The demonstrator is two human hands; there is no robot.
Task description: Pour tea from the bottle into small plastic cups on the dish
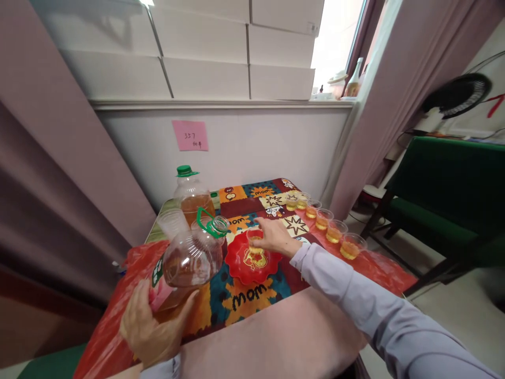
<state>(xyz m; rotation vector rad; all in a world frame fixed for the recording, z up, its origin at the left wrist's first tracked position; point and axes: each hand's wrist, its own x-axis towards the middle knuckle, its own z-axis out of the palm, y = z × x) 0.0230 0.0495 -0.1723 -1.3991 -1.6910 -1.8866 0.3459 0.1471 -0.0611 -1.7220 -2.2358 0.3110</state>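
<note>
My left hand [158, 321] is wrapped round the lower part of a large clear plastic jug [193, 258] with a green handle ring. The jug tilts to the right, its uncapped mouth near the red plate, and amber liquid shows inside. My right hand [272, 234] grips a small clear plastic cup [255, 243] by its side. Some yellow liquid is in that cup, over the red scalloped plate [239, 266]. Behind the tilted jug stands a second jug [193, 197] with a green cap. A stack of clear cups [172, 223] leans beside it.
Several cups of yellow liquid [336, 231] form a row along the table's right side. A patterned cloth [244, 300] and red plastic sheeting [106, 310] cover the table. White boxes [205, 79] line the sill behind. A green chair [445, 195] stands at the right.
</note>
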